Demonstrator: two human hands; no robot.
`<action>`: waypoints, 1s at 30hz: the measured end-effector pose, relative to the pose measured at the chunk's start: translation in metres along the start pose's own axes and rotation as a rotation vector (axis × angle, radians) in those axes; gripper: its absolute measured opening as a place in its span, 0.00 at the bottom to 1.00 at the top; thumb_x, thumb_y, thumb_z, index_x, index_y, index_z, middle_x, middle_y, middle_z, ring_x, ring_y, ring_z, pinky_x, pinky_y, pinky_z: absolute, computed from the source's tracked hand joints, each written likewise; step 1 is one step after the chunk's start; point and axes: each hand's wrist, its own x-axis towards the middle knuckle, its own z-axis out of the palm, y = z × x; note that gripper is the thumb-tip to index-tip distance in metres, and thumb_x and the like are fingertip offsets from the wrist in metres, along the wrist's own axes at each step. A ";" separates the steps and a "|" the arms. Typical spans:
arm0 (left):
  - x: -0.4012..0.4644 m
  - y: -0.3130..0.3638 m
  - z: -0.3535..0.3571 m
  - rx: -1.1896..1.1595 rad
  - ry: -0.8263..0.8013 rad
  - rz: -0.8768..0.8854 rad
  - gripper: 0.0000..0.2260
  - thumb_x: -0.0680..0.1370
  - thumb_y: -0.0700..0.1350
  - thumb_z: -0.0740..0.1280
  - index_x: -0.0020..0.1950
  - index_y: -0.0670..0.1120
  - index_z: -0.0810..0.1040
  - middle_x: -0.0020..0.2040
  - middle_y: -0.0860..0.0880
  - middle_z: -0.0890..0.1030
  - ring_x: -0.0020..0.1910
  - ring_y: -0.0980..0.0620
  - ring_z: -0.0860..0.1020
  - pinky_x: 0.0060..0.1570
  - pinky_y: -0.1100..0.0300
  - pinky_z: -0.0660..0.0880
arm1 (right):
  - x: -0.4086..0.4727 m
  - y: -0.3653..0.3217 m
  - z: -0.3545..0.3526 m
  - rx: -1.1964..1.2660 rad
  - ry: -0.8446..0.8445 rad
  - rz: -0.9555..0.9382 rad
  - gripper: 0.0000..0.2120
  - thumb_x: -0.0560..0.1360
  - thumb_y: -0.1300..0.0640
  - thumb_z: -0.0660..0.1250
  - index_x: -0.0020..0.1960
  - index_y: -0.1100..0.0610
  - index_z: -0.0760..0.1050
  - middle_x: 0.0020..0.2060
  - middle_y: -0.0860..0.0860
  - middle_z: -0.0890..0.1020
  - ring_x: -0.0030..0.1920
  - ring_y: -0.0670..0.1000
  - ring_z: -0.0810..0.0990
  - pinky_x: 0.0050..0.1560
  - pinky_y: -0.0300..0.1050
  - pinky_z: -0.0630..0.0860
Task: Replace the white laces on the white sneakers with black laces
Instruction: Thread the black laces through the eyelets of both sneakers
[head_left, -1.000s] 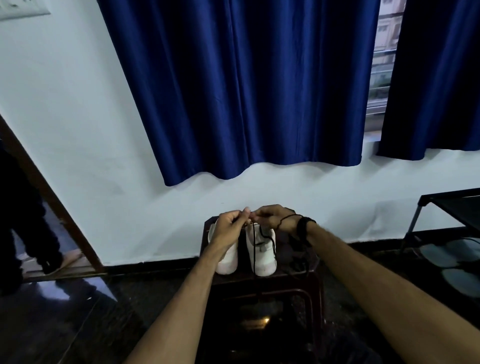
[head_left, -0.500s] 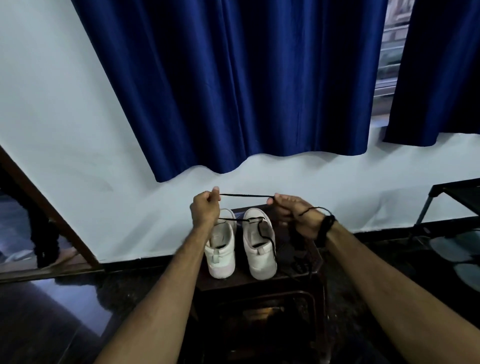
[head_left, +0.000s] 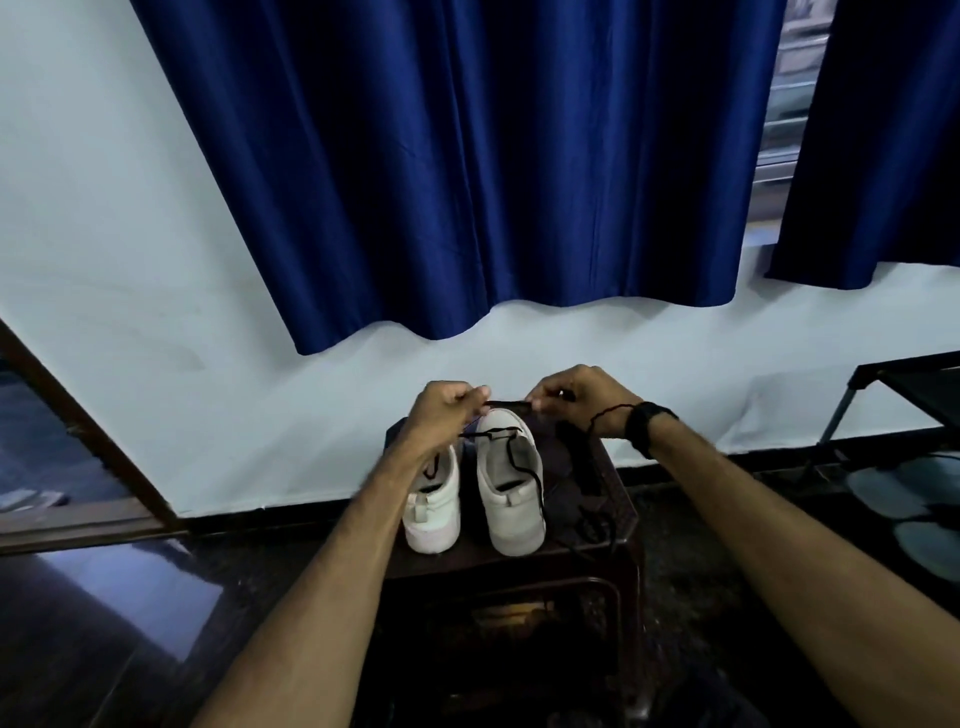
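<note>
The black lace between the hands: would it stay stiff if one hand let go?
Probably not. The black lace looks straight only where both hands pinch it; its slack curls over the right sneaker. Likely light and floppy.

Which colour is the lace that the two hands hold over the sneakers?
Black. The lace is stretched between both hands; the head view shows it.

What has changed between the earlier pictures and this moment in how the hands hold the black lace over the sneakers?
The left hand and right hand met over the sneakers, drew apart stretching the black lace between them, and have now closed in again, so only a short span shows. Both still pinch the lace. The two white sneakers stay side by side on the dark stool.
</note>
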 end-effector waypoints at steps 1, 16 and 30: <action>0.000 -0.002 -0.004 0.044 0.062 -0.007 0.17 0.81 0.46 0.65 0.41 0.35 0.80 0.21 0.56 0.72 0.20 0.63 0.66 0.26 0.67 0.62 | -0.003 0.004 -0.001 -0.009 -0.029 0.004 0.05 0.77 0.55 0.68 0.48 0.52 0.83 0.38 0.40 0.82 0.40 0.36 0.78 0.43 0.27 0.71; -0.003 0.005 0.016 -0.103 -0.096 -0.062 0.09 0.82 0.45 0.64 0.44 0.49 0.81 0.30 0.51 0.74 0.30 0.53 0.66 0.33 0.60 0.63 | 0.012 -0.017 0.033 -0.116 0.271 -0.137 0.06 0.75 0.56 0.69 0.48 0.52 0.85 0.41 0.47 0.84 0.41 0.43 0.79 0.46 0.35 0.74; 0.008 -0.010 0.027 0.015 0.091 -0.151 0.11 0.77 0.47 0.70 0.35 0.47 0.83 0.29 0.52 0.78 0.33 0.52 0.75 0.39 0.55 0.75 | 0.012 -0.001 0.053 -0.057 0.379 0.073 0.04 0.71 0.47 0.71 0.44 0.46 0.82 0.38 0.42 0.84 0.40 0.43 0.81 0.44 0.47 0.80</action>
